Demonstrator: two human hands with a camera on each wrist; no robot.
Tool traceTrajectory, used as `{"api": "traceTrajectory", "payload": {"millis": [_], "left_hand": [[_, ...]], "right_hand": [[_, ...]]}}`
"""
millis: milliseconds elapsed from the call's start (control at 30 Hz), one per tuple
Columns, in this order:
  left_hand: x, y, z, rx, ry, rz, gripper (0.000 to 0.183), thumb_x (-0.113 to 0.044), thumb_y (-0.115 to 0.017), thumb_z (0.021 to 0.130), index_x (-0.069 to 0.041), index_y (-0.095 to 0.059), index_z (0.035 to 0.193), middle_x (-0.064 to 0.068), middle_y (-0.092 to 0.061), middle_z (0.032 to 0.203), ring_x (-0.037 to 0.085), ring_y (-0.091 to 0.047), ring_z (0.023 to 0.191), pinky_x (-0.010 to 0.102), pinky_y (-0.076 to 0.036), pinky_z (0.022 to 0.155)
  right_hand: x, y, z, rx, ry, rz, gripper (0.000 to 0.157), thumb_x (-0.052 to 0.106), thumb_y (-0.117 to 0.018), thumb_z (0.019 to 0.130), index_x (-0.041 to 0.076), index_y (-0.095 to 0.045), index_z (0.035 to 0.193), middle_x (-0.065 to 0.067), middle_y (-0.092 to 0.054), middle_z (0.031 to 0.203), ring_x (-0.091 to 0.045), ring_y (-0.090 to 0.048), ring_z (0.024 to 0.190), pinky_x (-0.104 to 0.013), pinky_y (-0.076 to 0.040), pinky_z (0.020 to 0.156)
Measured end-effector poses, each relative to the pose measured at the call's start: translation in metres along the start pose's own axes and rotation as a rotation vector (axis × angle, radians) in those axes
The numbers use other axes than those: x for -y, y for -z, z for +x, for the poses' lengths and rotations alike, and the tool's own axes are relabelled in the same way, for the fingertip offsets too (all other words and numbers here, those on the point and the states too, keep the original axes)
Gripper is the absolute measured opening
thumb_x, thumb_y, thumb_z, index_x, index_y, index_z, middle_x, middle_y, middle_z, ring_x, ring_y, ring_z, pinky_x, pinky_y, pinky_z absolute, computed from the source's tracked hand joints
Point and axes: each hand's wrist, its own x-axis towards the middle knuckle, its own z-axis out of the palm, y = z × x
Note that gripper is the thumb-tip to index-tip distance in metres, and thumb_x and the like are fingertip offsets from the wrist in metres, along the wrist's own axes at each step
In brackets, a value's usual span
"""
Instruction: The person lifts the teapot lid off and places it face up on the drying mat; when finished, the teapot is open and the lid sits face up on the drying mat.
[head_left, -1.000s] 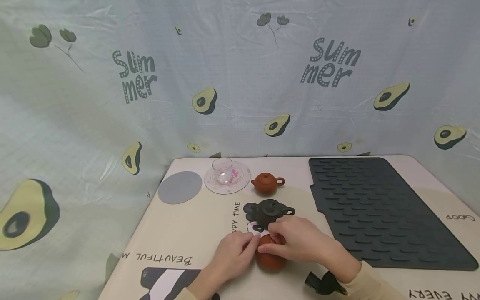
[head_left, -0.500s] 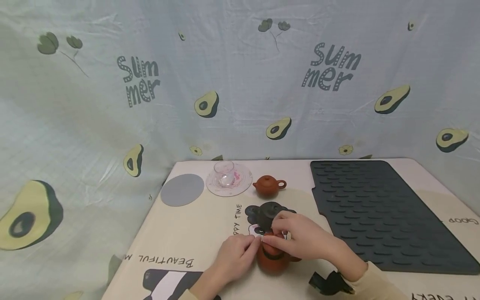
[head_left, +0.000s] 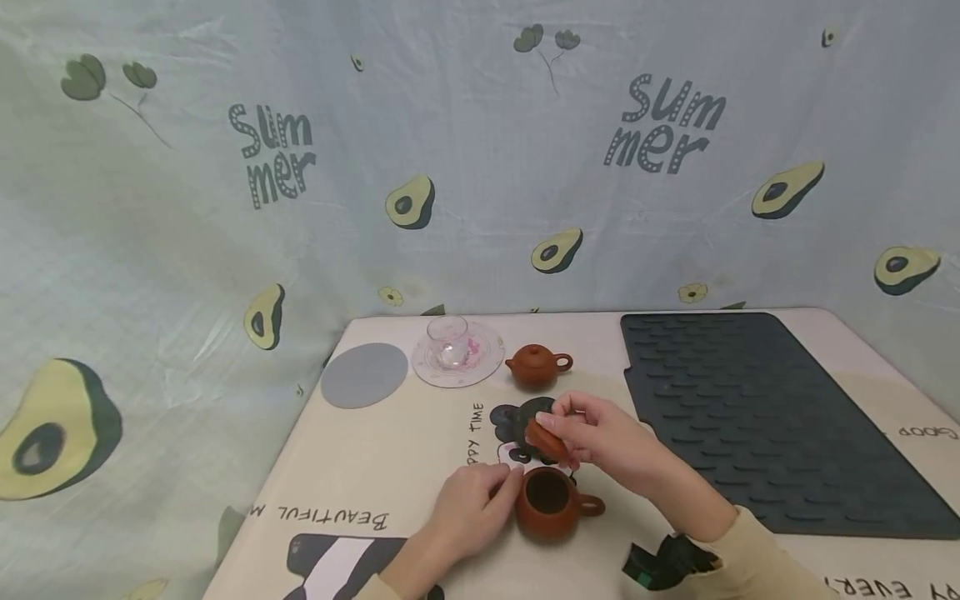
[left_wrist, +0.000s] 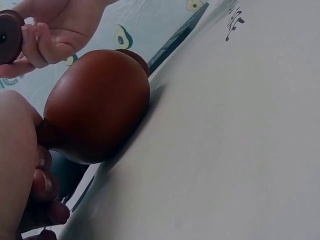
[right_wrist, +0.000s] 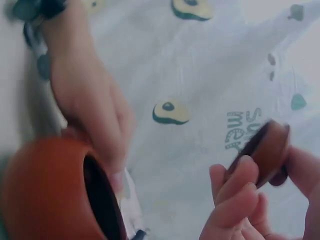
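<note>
A reddish-brown clay teapot (head_left: 549, 530) stands near the front of the table with its round mouth uncovered. My left hand (head_left: 471, 510) pinches its spout (left_wrist: 46, 136) between thumb and fingers, covering most of the spout in the head view. Just beyond the pot's mouth, my right hand (head_left: 615, 442) holds the matching lid (head_left: 547, 440) tilted in the air by its edge and knob. The lid's dark underside shows in the left wrist view. A black teapot (head_left: 534, 408) sits behind, partly hidden by the lid and right hand.
Farther back are a second small brown teapot (head_left: 534, 367), a glass cup (head_left: 448, 342) on a patterned plate (head_left: 491, 367), and a grey round mat (head_left: 364, 375). A dark ridged mat (head_left: 750, 433) covers the right side. A printed curtain (head_left: 480, 167) hangs behind the table.
My right hand has lifted the lid off the brown teapot and carried it up and away from me, exposing the opening. The left hand stays at the spout.
</note>
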Motion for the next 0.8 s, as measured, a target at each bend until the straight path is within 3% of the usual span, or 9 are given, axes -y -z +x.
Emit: {"api": "traceTrajectory", "payload": {"millis": [100, 167, 333, 533, 633, 800], "left_hand": [[0.0003, 0.0003, 0.0003, -0.014, -0.005, 0.006, 0.045, -0.023, -0.056, 0.105, -0.025, -0.047, 0.061, -0.02, -0.037, 0.053, 0.0, -0.041, 0.052, 0.02, -0.031, 0.051], [0.0005, 0.0003, 0.0003, -0.017, -0.011, 0.011, 0.045, -0.023, -0.056, 0.105, -0.025, -0.047, 0.061, -0.02, -0.037, 0.053, 0.0, -0.041, 0.052, 0.019, -0.031, 0.051], [0.0006, -0.0001, -0.0003, -0.022, -0.011, 0.009, 0.046, -0.025, -0.055, 0.105, -0.025, -0.046, 0.06, -0.02, -0.036, 0.053, 0.0, -0.04, 0.052, 0.019, -0.03, 0.051], [0.0, -0.0005, -0.0002, -0.021, -0.007, -0.001, 0.047, -0.028, -0.054, 0.106, -0.025, -0.046, 0.06, -0.02, -0.037, 0.054, 0.0, -0.04, 0.052, 0.019, -0.03, 0.05], [-0.0001, -0.0003, -0.0003, -0.022, -0.003, -0.004, 0.047, -0.027, -0.054, 0.106, -0.025, -0.046, 0.06, -0.02, -0.037, 0.054, 0.0, -0.04, 0.052, 0.019, -0.03, 0.05], [-0.0005, -0.0003, -0.0009, -0.023, -0.005, 0.005, 0.047, -0.027, -0.054, 0.106, -0.025, -0.046, 0.061, -0.019, -0.036, 0.054, 0.0, -0.04, 0.052, 0.019, -0.03, 0.05]], "right_hand": [[0.0001, 0.0029, 0.0021, 0.048, -0.029, 0.207, 0.026, 0.031, -0.057, 0.107, 0.008, -0.056, 0.119, -0.015, -0.071, 0.116, -0.019, -0.068, 0.093, -0.027, -0.05, 0.071], [0.0003, 0.0051, 0.0022, 0.07, -0.051, 0.331, 0.03, 0.033, -0.053, 0.108, 0.012, -0.056, 0.128, -0.013, -0.069, 0.124, -0.018, -0.069, 0.096, -0.025, -0.05, 0.075], [0.0003, 0.0087, 0.0008, 0.096, -0.077, 0.518, 0.028, 0.034, -0.047, 0.11, 0.019, -0.058, 0.132, -0.006, -0.067, 0.126, -0.015, -0.06, 0.088, -0.025, -0.049, 0.079], [-0.0017, 0.01, -0.0003, 0.208, -0.076, 0.729, 0.031, 0.03, -0.038, 0.113, 0.02, -0.064, 0.128, -0.01, -0.068, 0.127, -0.011, -0.057, 0.081, -0.024, -0.048, 0.078], [-0.0019, 0.01, -0.0001, 0.219, -0.086, 0.793, 0.034, 0.035, -0.038, 0.113, 0.02, -0.065, 0.127, -0.01, -0.067, 0.127, -0.011, -0.058, 0.081, -0.024, -0.048, 0.079], [0.0001, 0.0097, -0.0001, 0.099, -0.11, 0.762, 0.03, 0.045, -0.046, 0.109, 0.021, -0.06, 0.122, -0.003, -0.06, 0.116, -0.014, -0.049, 0.079, -0.028, -0.041, 0.075]]}}
